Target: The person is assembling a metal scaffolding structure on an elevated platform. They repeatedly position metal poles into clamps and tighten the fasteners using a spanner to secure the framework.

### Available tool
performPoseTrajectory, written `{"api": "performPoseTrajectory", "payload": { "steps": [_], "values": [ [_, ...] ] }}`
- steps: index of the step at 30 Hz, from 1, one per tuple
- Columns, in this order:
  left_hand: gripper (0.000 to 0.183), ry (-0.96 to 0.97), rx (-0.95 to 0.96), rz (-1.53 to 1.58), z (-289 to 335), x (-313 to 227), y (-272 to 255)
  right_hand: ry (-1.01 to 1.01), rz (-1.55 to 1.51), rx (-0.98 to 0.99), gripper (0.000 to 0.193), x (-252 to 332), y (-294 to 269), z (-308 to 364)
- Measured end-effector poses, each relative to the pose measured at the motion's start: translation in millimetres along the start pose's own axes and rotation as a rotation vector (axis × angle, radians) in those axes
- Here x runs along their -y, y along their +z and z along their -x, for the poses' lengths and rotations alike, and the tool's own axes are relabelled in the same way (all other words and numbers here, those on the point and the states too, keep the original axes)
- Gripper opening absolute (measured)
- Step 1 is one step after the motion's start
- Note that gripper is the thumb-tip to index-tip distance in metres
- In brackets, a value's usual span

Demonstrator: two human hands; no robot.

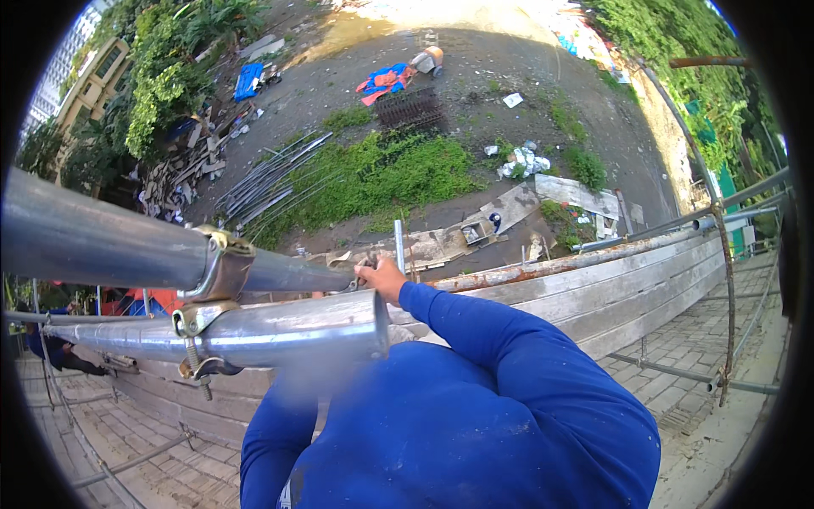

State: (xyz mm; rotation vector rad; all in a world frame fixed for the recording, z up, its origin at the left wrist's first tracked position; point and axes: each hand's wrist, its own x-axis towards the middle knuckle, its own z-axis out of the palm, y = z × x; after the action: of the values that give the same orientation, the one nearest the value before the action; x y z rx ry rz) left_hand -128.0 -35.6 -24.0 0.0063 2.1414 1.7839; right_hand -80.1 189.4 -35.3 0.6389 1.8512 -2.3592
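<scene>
Head view: one right hand [387, 280] bends its fingers by the far end of one upper pipe [102, 237]; whether they squeeze cannot be told. One metal clamp [227, 265] joins that to one lower pipe [288, 332].

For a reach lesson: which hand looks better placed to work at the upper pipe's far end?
Probably the right hand: it is at that end of the upper pipe; the left hand cannot be made out.
</scene>
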Motion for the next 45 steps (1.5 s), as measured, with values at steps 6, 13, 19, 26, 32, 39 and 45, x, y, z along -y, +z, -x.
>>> {"api": "performPoseTrajectory", "payload": {
  "steps": [6,13,19,26,32,39,45],
  "values": [
    [0.057,0.022,0.010,-0.039,4,5,-10,0.023,0.008,0.026,0.015,8,8,2],
    [0.063,0.115,0.074,-0.134,-6,4,8,0.057,-0.139,0.223,0.019,-27,-27,-27],
    [0.067,0.150,0.128,-0.148,-3,-20,11,0.208,-0.054,0.306,0.020,-30,-44,-26],
    [0.071,0.195,0.097,-0.177,-6,-13,32,0.170,-0.016,0.370,0.010,27,-26,-10],
    [0.083,-0.023,0.163,-0.107,-5,-18,34,0.241,0.044,0.447,0.011,36,-27,-19],
    [0.090,-0.042,0.088,-0.184,-3,-13,36,0.171,0.244,0.620,0.011,43,-27,-39],
    [0.096,-0.147,-0.007,-0.254,16,-44,47,0.242,0.187,0.679,0.009,40,-37,-52]
  ]
}}
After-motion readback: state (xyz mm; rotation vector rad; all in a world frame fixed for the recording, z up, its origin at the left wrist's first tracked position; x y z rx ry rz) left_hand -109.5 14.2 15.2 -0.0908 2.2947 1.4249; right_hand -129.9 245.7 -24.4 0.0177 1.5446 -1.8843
